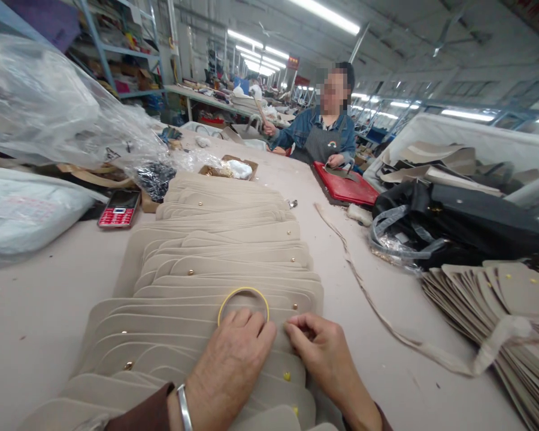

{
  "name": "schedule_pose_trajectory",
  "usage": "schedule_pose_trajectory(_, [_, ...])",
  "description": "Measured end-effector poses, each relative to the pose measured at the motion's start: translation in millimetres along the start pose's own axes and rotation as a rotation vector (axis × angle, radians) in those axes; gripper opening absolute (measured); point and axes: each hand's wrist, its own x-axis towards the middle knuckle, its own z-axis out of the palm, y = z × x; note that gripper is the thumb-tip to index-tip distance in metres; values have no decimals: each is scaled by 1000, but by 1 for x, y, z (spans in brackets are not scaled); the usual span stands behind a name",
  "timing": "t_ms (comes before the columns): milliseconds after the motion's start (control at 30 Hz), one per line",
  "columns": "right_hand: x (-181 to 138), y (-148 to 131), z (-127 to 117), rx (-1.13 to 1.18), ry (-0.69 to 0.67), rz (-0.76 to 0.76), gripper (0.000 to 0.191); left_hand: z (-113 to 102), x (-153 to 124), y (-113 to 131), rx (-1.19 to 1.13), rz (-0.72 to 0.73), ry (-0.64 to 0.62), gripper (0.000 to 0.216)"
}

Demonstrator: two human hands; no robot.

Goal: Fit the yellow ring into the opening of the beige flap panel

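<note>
Workshop space [399, 72] stretches far behind a pale table [372, 353]. Overlapping beige pieces [233, 263] run near to far along its middle. My left hand [236, 362] holds a tape roll [244, 290] over them; my right hand [326, 353], just beside, pinches narrowly, contents unclear. Light pressure should keep those layers aligned.

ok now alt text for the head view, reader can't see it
A left hand holds a yellow-rimmed ring over overlapping beige panels, with a pinched right hand close beside it. Across the table, a person in denim is beside a red board.
</note>
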Motion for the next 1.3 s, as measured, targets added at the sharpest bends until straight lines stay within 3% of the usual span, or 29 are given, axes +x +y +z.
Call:
schedule_pose_trajectory(233, [4,-1,7,-166,12,-143,14,-5,-2,-3,-58,30,4,28])
schedule_pose_trajectory(300, [3,2,4,-150,29,-120,8,-7,-4,-4,-80,63,-18,27])
schedule_pose_trajectory(433, [-3,9,-6,20,9,-9,14,-9,-8,-7,-121,101,-86,21])
schedule_pose_trajectory(533, [-8,12,-10,-27,-1,-114,16,-7,-9,-9,-137,113,-69,20])
schedule_pose_trajectory(700, [-4,5,0,-213,42,-254,16,2,-9,-12,-151,138,90,19])
schedule_pose_trajectory(900, [7,-8,4,-313,-21,-131,16,8,-10,-19,-309,245,435,23])
schedule_pose_trajectory(1000, [5,-8,-2,-177,-37,-143,13,8,-12,-22,-290,287,502,39])
schedule_pose_trajectory(1133, [-4,-10,-10,8,65,-374,15,11,-11,-24,-187,238,487,44])
schedule_pose_trajectory(1300, [-8,-21,-7,-107,64,-752,22,19,-11,-23,-133,197,463,43])
